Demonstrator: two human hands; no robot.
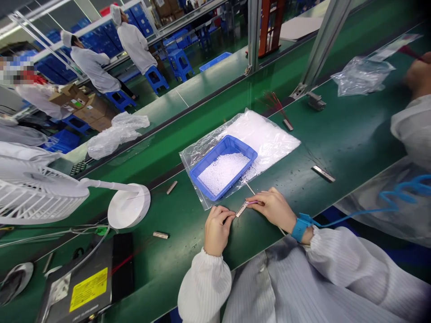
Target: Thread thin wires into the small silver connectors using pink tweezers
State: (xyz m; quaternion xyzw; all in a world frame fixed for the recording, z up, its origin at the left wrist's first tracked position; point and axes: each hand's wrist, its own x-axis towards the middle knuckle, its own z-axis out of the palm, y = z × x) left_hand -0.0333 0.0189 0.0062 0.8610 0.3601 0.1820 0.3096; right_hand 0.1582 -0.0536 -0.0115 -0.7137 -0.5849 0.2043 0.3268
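A small, narrow, pinkish-silver strip (241, 209) is pinched between my two hands, just above the green bench. The fingertips of my left hand (217, 226) close on its lower end. My right hand (274, 208), with a blue wrist strap (299, 229), grips near its upper end, where thin pink-purple wires show. A thin pale stick (249, 188) runs behind my right hand; whether that hand also holds it is unclear. Beyond my hands sits a blue tray (251, 154) of tiny white beads (222, 172), on a clear bag filled with white material (269, 137).
Similar strips (160, 235) lie about the bench, one with red wires (288, 124). On the left are a white fan (129, 206) and a black box with a yellow label (88, 289). A co-worker's arm (414, 121) is at right. Metal posts (323, 45) rise behind the bags.
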